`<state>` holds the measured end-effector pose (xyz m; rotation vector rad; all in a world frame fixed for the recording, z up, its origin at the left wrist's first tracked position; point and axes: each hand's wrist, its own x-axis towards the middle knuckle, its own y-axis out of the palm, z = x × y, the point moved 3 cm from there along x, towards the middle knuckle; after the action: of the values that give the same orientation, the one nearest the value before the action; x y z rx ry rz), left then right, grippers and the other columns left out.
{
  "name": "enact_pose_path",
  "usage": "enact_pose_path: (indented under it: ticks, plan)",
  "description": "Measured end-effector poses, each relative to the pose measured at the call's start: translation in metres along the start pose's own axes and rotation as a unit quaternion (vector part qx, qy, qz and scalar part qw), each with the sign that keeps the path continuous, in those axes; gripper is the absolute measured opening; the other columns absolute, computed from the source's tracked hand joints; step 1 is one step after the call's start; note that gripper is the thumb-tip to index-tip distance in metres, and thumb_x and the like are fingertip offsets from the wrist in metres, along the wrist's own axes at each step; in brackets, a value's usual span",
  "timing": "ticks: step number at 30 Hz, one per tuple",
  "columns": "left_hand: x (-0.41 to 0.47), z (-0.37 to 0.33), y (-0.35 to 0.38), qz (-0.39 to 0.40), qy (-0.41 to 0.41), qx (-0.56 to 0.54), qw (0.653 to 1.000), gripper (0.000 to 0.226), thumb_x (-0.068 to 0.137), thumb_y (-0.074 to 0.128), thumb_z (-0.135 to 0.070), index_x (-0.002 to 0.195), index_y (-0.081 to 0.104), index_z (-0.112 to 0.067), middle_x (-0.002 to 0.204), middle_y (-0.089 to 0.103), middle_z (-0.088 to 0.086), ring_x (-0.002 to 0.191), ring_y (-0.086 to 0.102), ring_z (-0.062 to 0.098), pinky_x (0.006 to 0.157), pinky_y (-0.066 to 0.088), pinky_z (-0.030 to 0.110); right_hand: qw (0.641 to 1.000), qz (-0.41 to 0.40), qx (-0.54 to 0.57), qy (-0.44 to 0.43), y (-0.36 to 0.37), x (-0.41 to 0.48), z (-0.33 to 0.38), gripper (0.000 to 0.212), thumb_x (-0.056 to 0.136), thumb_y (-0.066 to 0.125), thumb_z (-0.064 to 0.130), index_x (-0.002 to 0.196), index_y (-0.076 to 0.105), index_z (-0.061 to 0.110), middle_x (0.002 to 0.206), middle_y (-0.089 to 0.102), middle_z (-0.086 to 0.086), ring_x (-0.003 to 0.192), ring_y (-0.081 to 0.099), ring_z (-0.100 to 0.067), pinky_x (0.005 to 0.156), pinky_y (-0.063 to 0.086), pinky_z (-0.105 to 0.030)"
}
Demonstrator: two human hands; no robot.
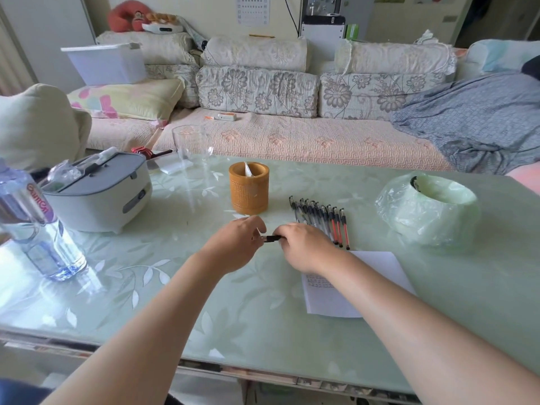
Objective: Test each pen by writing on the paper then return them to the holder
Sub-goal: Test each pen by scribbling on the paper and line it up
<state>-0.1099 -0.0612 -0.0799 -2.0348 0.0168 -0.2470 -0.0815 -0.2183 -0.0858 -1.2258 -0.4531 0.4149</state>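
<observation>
1. Two hands meet over the table's middle, both pinching one black pen (271, 238) that lies level between them.
2. Left hand (238, 244): fingers curled, tips closed on the pen's left end. Whether that end is a cap can't be told.
3. Right hand (304, 247): fingers folded down over the pen's right part; most of the barrel is hidden under it.
4. Row of pens (324, 219) lies flat just beyond and right of the right hand, side by side, touching or nearly so. Most have black grips; the rightmost few show red barrels. The near ends of some are hidden by the hand.
5. Paper (377, 276) lies flat under and right of the right forearm, near edge of the pen row just beside its far corner. Small print or writing shows on its left part; unreadable.
6. Holder (249, 190), a brown round cup, stands upright beyond the hands, left of the pen row. Something white pokes up inside; no pens visible in it.
7. Green glass-topped table (175, 287) carries everything.
8. Further out: water bottle (35, 226) at left edge, grey-white appliance (99, 194) behind it, clear glass (193, 144) at far edge, plastic-wrapped green bowl (429, 209) at right.
</observation>
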Motion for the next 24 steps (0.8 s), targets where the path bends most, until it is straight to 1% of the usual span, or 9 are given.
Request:
enact_pose_path:
  ticks: [4, 6, 8, 11, 12, 15, 18, 22, 24]
  plan:
    - [0.002, -0.015, 0.003, 0.017, 0.009, -0.024, 1.000, 0.008, 0.091, 0.065, -0.024, 0.097, 0.068, -0.021, 0.086, 0.063, -0.011, 0.074, 0.055, 0.006, 0.061, 0.037, 0.008, 1.000, 0.019, -0.009, 0.008, -0.009, -0.020, -0.015, 0.029, 0.099, 0.038, 0.042, 0.110, 0.062, 0.030, 0.102, 0.066, 0.000, 0.096, 0.060, -0.027, 0.070, 0.043, -0.036]
    - [0.005, -0.025, 0.008, 0.028, 0.012, -0.055, 0.998, 0.005, 0.088, 0.069, -0.023, 0.093, 0.069, -0.021, 0.082, 0.064, -0.012, 0.069, 0.054, -0.002, 0.057, 0.037, 0.005, 1.000, 0.020, -0.018, 0.010, -0.013, -0.030, -0.023, 0.032, 0.100, 0.037, 0.048, 0.106, 0.063, 0.029, 0.093, 0.065, 0.001, 0.089, 0.060, -0.025, 0.066, 0.043, -0.035]
    - [0.008, -0.034, 0.014, 0.032, 0.014, -0.089, 0.995, 0.005, 0.086, 0.072, -0.023, 0.088, 0.068, -0.023, 0.080, 0.065, -0.011, 0.070, 0.058, 0.002, 0.061, 0.041, 0.006, 1.000, 0.010, 0.002, 0.015, -0.018, -0.037, -0.032, 0.032, 0.100, 0.039, 0.047, 0.104, 0.064, 0.027, 0.088, 0.065, 0.001, 0.083, 0.059, -0.024, 0.066, 0.046, -0.037]
    - [0.015, -0.048, 0.021, 0.032, 0.003, -0.138, 0.990, 0.013, 0.081, 0.077, -0.024, 0.079, 0.065, -0.028, 0.081, 0.070, -0.004, 0.077, 0.065, 0.017, 0.072, 0.053, 0.029, 0.998, 0.008, 0.067, 0.012, -0.022, -0.046, -0.044, 0.026, 0.101, 0.044, 0.037, 0.098, 0.063, 0.019, 0.086, 0.061, 0.000, 0.082, 0.057, -0.023, 0.072, 0.049, -0.041]
    - [0.017, -0.054, 0.023, 0.029, 0.001, -0.148, 0.989, 0.014, 0.079, 0.078, -0.024, 0.077, 0.065, -0.028, 0.081, 0.070, -0.003, 0.077, 0.066, 0.018, 0.072, 0.053, 0.031, 0.997, 0.009, 0.082, 0.013, -0.023, -0.048, -0.047, 0.024, 0.102, 0.045, 0.033, 0.097, 0.062, 0.017, 0.088, 0.060, 0.000, 0.083, 0.056, -0.023, 0.075, 0.048, -0.042]
    - [0.022, -0.069, 0.028, 0.020, -0.002, -0.172, 0.985, 0.012, 0.077, 0.081, -0.024, 0.077, 0.068, -0.023, 0.077, 0.071, -0.005, 0.065, 0.061, 0.005, 0.060, 0.048, 0.016, 0.993, -0.002, 0.116, 0.022, -0.026, -0.057, -0.056, 0.021, 0.102, 0.042, 0.023, 0.098, 0.060, 0.014, 0.090, 0.057, 0.001, 0.084, 0.054, -0.020, 0.073, 0.043, -0.035]
    - [0.026, -0.079, 0.033, 0.042, -0.002, -0.183, 0.982, 0.011, 0.077, 0.081, -0.022, 0.078, 0.072, -0.016, 0.068, 0.066, -0.011, 0.053, 0.053, -0.005, 0.050, 0.038, 0.007, 0.993, -0.009, 0.116, 0.034, -0.029, -0.068, -0.062, 0.021, 0.101, 0.042, 0.031, 0.098, 0.060, 0.019, 0.086, 0.057, 0.006, 0.077, 0.055, -0.016, 0.064, 0.041, -0.031]
    - [0.032, -0.088, 0.034, 0.082, 0.004, -0.158, 0.984, 0.011, 0.078, 0.080, -0.026, 0.082, 0.076, -0.017, 0.067, 0.065, -0.014, 0.054, 0.055, -0.005, 0.051, 0.039, 0.007, 0.999, -0.001, 0.025, 0.036, -0.028, -0.074, -0.068, 0.025, 0.102, 0.038, 0.039, 0.100, 0.056, 0.023, 0.086, 0.061, 0.001, 0.078, 0.058, -0.023, 0.068, 0.046, -0.037]
    - [0.034, -0.090, 0.036, 0.118, 0.006, -0.136, 0.984, 0.008, 0.081, 0.077, -0.027, 0.083, 0.075, -0.019, 0.070, 0.069, -0.011, 0.060, 0.063, 0.001, 0.058, 0.048, 0.016, 0.999, -0.004, 0.018, 0.043, -0.028, -0.076, -0.069, 0.027, 0.102, 0.036, 0.039, 0.103, 0.057, 0.022, 0.088, 0.062, 0.000, 0.078, 0.058, -0.024, 0.068, 0.047, -0.037]
